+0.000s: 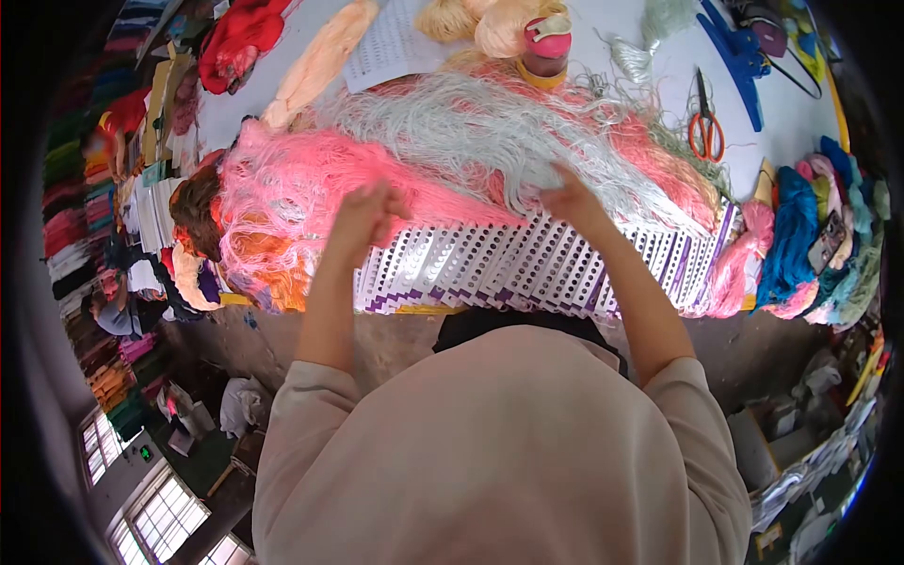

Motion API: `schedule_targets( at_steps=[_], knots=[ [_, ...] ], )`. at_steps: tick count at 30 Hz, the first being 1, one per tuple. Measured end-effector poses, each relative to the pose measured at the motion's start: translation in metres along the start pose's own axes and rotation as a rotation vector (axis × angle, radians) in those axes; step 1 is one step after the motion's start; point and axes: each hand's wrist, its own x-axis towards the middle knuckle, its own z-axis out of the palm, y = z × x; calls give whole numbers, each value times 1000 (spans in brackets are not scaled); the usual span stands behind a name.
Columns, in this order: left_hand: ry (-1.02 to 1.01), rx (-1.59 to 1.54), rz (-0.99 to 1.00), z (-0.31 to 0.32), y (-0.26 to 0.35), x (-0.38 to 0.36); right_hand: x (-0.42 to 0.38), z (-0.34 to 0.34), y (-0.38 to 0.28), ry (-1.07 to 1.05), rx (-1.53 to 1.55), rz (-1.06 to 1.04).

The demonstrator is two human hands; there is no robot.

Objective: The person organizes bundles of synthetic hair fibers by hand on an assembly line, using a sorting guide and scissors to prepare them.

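Observation:
Both hands hover over a long row of white and purple cards with punched holes (527,259), lined up along the table's front edge. Loose thread spreads behind the cards: pink thread (311,169) on the left, pale grey-green thread (452,118) in the middle. My left hand (369,215) is over the pink thread at the cards' left part, its fingers curled in; any strand between them is too fine to make out. Above the pale thread, my right hand (573,200) has its index finger and thumb apart, with nothing visible between them.
Orange-handled scissors (704,132) and a blue tool (739,56) lie at the back right. A pink-topped cone (546,47) stands behind the threads, near a printed sheet (391,47). Coloured skeins (791,235) hang at the right edge; stacked yarn lines the left.

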Motion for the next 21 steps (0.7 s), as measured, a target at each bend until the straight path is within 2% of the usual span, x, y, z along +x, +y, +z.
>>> schedule_targets(
  at_steps=[4,6,7,8,12,14,16,18,21],
  knots=[
    [-177,-121,-17,74,2,-20,15,-30,-27,420,-30,-121],
    [-318,-401,59,101,8,-27,-5,-20,-72,486,-64,-63],
    [-369,-536,36,110,13,-33,-18,-11,-92,497,-52,-48],
    [-423,-670,15,117,18,-37,-31,0,-107,476,48,-63],
    [-514,-804,95,131,34,-52,-89,45,-159,142,305,43],
    [-567,-737,132,130,39,-58,-107,67,-173,59,363,-23],
    [-548,-573,183,129,44,-69,-114,77,-176,36,302,-63],
    [-571,-565,231,124,43,-75,-120,88,-182,70,258,-205],
    [-567,-548,283,117,45,-85,-133,100,-194,76,311,-218]
  ],
)
